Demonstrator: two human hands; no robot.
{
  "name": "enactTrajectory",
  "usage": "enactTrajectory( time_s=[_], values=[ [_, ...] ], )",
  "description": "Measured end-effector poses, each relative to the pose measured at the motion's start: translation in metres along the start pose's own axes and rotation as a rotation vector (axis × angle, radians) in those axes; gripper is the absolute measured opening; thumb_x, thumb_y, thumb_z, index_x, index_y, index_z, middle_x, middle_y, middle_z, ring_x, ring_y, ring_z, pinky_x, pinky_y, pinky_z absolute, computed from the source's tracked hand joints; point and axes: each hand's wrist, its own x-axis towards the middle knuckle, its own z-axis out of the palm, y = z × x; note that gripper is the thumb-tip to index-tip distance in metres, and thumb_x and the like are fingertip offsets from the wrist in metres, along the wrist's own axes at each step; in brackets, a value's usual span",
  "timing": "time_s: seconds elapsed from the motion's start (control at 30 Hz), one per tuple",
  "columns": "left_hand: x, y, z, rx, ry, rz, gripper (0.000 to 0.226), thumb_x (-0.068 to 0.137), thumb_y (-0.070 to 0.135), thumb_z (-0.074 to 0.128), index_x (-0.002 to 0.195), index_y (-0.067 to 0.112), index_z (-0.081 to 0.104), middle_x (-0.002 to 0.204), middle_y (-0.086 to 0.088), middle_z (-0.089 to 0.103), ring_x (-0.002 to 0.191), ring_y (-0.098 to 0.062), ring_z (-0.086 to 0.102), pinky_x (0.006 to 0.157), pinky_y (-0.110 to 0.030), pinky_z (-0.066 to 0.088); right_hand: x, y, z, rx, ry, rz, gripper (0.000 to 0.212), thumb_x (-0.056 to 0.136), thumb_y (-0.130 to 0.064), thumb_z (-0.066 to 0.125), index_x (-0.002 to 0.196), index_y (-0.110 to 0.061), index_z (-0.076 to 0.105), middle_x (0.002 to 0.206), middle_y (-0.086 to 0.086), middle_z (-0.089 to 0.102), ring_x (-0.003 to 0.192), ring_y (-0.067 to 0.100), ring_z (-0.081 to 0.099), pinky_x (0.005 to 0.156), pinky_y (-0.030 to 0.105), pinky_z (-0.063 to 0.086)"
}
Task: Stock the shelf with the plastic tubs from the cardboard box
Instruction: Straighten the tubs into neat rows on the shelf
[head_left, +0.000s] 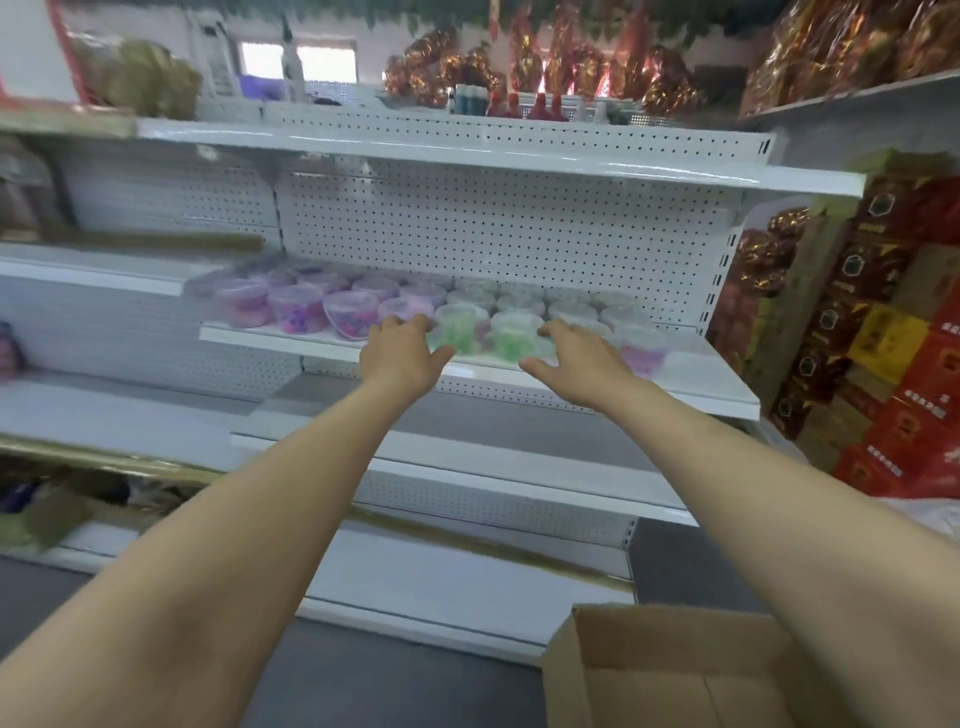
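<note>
Plastic tubs (457, 325) of green and purple bits line the shelf (701, 384); both hands (402, 351) spread, holding nothing.

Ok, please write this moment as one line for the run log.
stage: placing tubs | left hand: on green tub | right hand: at second green tub | shelf: partly filled | box: contents unseen

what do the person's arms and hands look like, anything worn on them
Both arms are bare along all of their visible length: no sleeves show. The left hand and the right hand wear no gloves, and no watch, bracelet or ring can be seen on either wrist or on the visible fingers. The picture is slightly blurred, so small details could be missed.
</note>
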Motion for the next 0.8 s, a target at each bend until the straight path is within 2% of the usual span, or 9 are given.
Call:
enactTrajectory(
  time_s=[0.23,0.33,0.6,0.8],
  values=[
    [0.002,-0.076,-0.037,-0.02,0.034,-0.085,0.052,0.089,0.051,0.057,0.133,0.022,0.053,0.138,-0.015,0.046,0.129,-0.034,0.039,0.102,-0.047,0.04,0.022,-0.076,0.023,-0.037,-0.027,-0.073,0.06,0.094,-0.054,0.053,0.142,-0.02,0.042,0.145,0.005,0.049,0.128,0.028,0.05,0.092,0.039,0.043],
    [0.017,-0.117,-0.046,-0.036,0.042,-0.108,0.052,0.089,0.05,0.058,0.133,0.022,0.052,0.137,-0.015,0.047,0.129,-0.034,0.038,0.1,-0.047,0.04,0.049,-0.111,0.042,-0.05,-0.05,-0.089,0.061,0.093,-0.056,0.053,0.142,-0.021,0.042,0.145,0.005,0.049,0.128,0.028,0.051,0.096,0.04,0.046],
    [0.103,-0.25,-0.067,-0.024,0.048,-0.066,0.053,0.088,0.049,0.058,0.131,0.018,0.053,0.132,-0.017,0.051,0.123,-0.036,0.046,0.095,-0.047,0.045,0.15,-0.225,0.104,-0.086,-0.046,-0.125,0.052,0.096,-0.052,0.048,0.136,-0.019,0.051,0.14,0.007,0.053,0.127,0.03,0.051,0.097,0.041,0.046],
    [0.179,-0.324,-0.092,0.0,-0.003,-0.04,0.05,0.092,0.048,0.054,0.134,0.021,0.051,0.139,-0.011,0.048,0.124,-0.032,0.045,0.091,-0.044,0.045,0.226,-0.299,0.137,-0.095,-0.046,-0.088,0.049,0.096,-0.052,0.045,0.134,-0.02,0.051,0.137,0.007,0.055,0.122,0.031,0.053,0.088,0.039,0.045]
  ],
)
